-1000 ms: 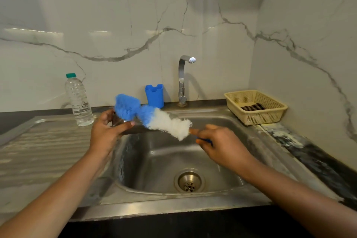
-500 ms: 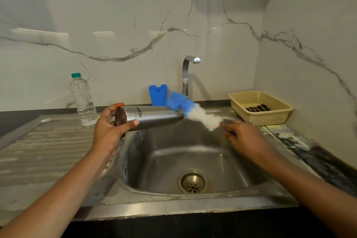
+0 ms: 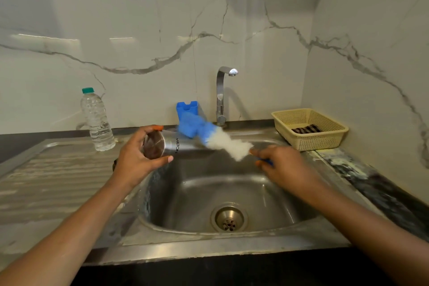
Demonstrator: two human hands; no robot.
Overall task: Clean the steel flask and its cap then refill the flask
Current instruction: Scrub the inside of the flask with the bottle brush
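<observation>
lying sideways — flask [image 3: 170, 146] in left hand [image 3: 137, 161], brush [image 3: 219, 140] in right hand [image 3: 286, 166]

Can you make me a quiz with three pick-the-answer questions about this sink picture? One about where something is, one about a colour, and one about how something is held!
1. Where does the plastic bottle stand?
A. on the floor
B. on the draining board
C. on a shelf

2. What colours is the brush?
A. blue and white
B. red and green
C. all black

3. How is the flask held?
A. standing upright
B. mouth straight down
C. on its side

Answers:
1 B: it stands on the ridged board, left of the sink.
2 A: blue fluff at the tip, white nearer the handle.
3 C: the left hand grips its base end and it lies sideways.
</observation>
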